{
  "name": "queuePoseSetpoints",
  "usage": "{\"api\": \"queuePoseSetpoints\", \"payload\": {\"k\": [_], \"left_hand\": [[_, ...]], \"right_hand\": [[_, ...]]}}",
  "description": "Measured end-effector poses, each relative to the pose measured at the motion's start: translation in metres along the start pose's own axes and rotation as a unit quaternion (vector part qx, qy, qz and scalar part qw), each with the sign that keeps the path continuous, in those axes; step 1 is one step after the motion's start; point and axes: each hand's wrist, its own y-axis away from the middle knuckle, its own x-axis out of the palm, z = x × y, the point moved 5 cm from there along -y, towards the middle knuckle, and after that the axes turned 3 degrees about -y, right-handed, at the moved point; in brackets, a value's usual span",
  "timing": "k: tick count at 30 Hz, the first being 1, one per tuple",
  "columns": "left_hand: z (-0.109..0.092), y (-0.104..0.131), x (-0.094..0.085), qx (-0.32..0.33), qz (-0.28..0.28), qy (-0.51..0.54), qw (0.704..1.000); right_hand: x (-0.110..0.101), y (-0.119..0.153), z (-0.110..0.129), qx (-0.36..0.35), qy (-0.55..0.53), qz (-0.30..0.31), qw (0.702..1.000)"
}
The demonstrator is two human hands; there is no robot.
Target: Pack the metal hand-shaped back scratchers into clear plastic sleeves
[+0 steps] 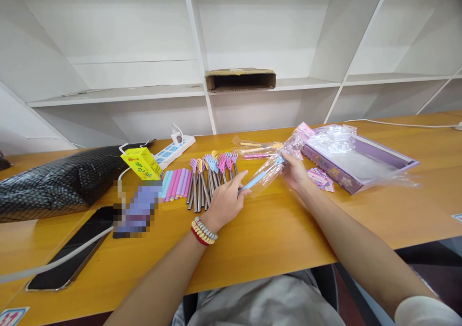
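My left hand [228,198] is closed on the light-blue handle end of a back scratcher [255,180]. Around its upper part is a clear plastic bag [269,172], and my right hand [294,171] grips the bag near the scratcher's blue claw head. Left of my left hand lie several back scratchers [198,186] with metal rods and purple, yellow, blue and pink claws. Beside them is a row of pink, purple and light-blue handle sleeves [176,184]. Just beyond my hands, bagged back scratchers [254,148] lie on the table.
A purple box [355,184] with clear bags [335,138] stands at right, with small pink cards [321,179] beside it. At left are a yellow drink carton [142,163], a power strip [175,152], a phone [74,251] with a cable across it, and a black wrapped bundle [61,184].
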Motion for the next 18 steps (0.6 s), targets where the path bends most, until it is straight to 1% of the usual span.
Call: {"api": "queuePoseSetpoints", "payload": {"k": [3,8,12,15,18], "left_hand": [[0.001,0.0,0.001,-0.007,0.002,-0.003,1.0],[-0.002,0.001,0.003,-0.006,0.027,-0.02,0.999],[-0.004,0.001,0.0,0.0,0.007,-0.023,1.0],[-0.002,0.001,0.0,-0.018,0.001,-0.028,0.999],[0.002,0.001,0.001,-0.038,0.004,-0.057,0.998]], "right_hand": [[-0.003,-0.003,0.0,0.0,0.012,-0.006,1.0],[-0.008,-0.007,-0.004,0.005,0.013,-0.024,1.0],[-0.01,-0.008,-0.007,0.014,0.039,-0.024,0.999],[-0.01,-0.009,-0.009,0.024,0.053,-0.013,0.998],[-0.011,-0.01,-0.008,0.007,0.051,-0.022,0.998]]}}
